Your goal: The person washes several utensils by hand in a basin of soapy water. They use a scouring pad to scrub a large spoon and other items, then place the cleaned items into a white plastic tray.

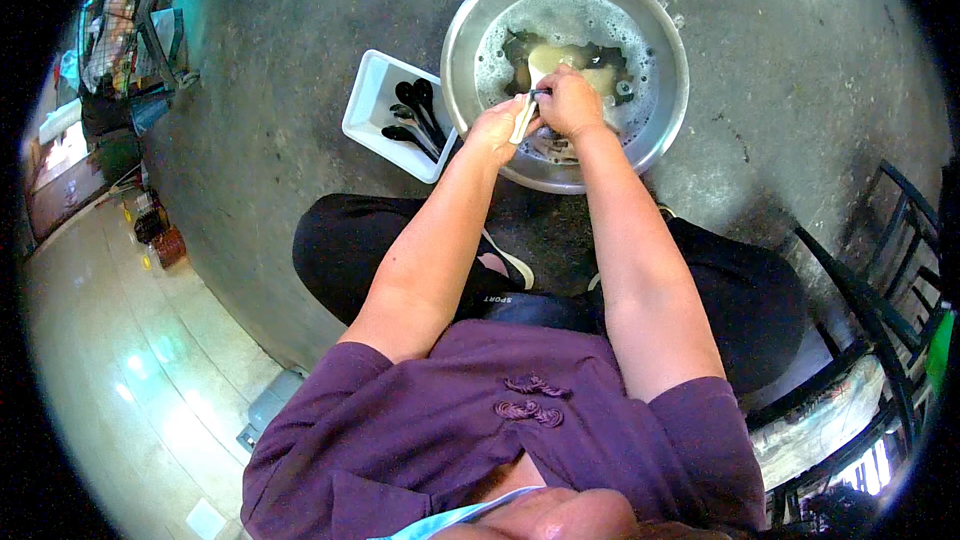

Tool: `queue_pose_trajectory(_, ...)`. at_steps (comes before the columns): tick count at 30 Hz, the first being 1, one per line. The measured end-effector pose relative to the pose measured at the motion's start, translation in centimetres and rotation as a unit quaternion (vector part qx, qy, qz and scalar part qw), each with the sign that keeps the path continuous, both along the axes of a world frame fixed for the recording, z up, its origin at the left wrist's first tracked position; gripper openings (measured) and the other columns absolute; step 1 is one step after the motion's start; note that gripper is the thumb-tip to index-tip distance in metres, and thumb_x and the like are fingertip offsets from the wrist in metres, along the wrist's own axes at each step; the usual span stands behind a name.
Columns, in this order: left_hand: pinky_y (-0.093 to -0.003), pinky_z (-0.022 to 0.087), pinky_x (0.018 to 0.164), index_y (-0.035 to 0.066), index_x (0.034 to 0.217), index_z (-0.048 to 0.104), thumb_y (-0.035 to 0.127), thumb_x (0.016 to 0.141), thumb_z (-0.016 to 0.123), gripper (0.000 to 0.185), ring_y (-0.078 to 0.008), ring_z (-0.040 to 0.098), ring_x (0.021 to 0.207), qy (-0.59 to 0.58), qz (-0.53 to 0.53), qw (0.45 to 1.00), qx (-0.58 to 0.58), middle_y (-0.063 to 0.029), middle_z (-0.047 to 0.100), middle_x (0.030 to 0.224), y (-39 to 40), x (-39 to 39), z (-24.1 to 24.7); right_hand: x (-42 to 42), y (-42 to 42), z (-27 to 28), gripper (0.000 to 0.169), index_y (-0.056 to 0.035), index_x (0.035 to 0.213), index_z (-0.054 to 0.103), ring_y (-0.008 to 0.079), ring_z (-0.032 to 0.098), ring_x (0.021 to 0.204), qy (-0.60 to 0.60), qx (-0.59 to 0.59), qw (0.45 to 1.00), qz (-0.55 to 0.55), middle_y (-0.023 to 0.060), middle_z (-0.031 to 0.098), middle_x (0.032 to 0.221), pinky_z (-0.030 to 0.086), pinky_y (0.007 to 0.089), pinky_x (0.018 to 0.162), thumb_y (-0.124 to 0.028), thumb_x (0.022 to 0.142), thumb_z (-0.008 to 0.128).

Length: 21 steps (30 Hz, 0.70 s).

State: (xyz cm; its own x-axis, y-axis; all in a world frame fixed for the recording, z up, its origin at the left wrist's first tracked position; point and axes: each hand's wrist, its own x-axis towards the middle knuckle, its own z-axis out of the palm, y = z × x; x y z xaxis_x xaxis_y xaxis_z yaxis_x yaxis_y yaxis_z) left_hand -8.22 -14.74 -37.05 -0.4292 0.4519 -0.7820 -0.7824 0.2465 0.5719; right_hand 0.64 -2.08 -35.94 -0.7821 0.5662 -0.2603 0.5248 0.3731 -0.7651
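Over a round stainless steel basin [679, 82] of soapy water [510, 22], my left hand [496, 129] grips the off-white handle of a utensil [519, 126]. It looks like a rice paddle or a flat spoon. Its pale wide end points towards the middle of the basin. My right hand [574, 101] is closed around the utensil's neck, just past my left hand. A small dark piece [538, 92] shows at the right fingers; what it is, I cannot tell. Other pale and brownish things lie in the water, partly hidden by foam.
Left of the basin, touching or nearly touching it, a white plastic tray [364, 101] holds several black spoons [416, 101]. Concrete floor [300, 112] surrounds both. A dark metal frame [855, 285] stands at the right, and a wire-sided rack [142, 37] at the far left.
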Motion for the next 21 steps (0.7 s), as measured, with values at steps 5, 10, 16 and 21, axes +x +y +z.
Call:
queue_pose_trajectory(5, -0.0366, 0.056, 0.083, 0.000, 0.116, 0.061, 0.030, 0.105, 0.044, 0.036, -0.0224, 0.064, 0.100, -0.005, 0.009, 1.000, -0.018, -0.0133, 0.066, 0.109, -0.1, -0.7, -0.2, 0.1, -1.0, 0.0, 0.020, -0.0173, 0.095, 0.077, 0.0325, 0.065, 0.097, 0.060, -0.049, 0.991, 0.111, 0.0089, 0.066, 0.102, 0.052, 0.0440, 0.085, -0.023, 0.078, 0.067)
queue_pose_trajectory(10, -0.0386, 0.053, 0.090, -0.001, 0.123, 0.057, 0.039, 0.106, 0.035, 0.049, -0.0253, 0.063, 0.103, -0.045, 0.029, 0.998, 0.018, -0.0146, 0.065, 0.115, -0.1, -1.9, -1.5, -1.0, -1.2, 0.6, 0.018, -0.0197, 0.089, 0.079, 0.0335, 0.066, 0.096, -0.004, 0.016, 1.000, 0.014, 0.0109, 0.067, 0.103, 0.053, 0.0449, 0.084, -0.023, 0.075, 0.069)
queue_pose_trajectory(16, -0.0443, 0.042, 0.105, -0.002, 0.125, 0.058, 0.047, 0.105, 0.022, 0.064, -0.0296, 0.059, 0.116, -0.093, 0.026, 0.995, -0.010, -0.0140, 0.064, 0.123, 1.2, -1.6, 1.3, -0.6, -1.6, -1.3, 0.014, -0.0125, 0.082, 0.072, 0.0310, 0.069, 0.089, 0.098, -0.108, 0.984, 0.105, 0.0125, 0.071, 0.093, 0.054, 0.0408, 0.080, -0.017, 0.069, 0.073)
queue_pose_trajectory(21, -0.0424, 0.045, 0.103, -0.008, 0.126, 0.054, 0.049, 0.105, 0.023, 0.069, -0.0293, 0.060, 0.113, -0.085, 0.044, 0.995, 0.019, -0.0184, 0.063, 0.122, 0.5, -1.9, 0.2, -0.8, -1.2, 2.0, 0.016, -0.0134, 0.084, 0.078, 0.0295, 0.066, 0.092, 0.002, 0.024, 1.000, 0.018, 0.0092, 0.067, 0.096, 0.052, 0.0380, 0.085, -0.016, 0.073, 0.068)
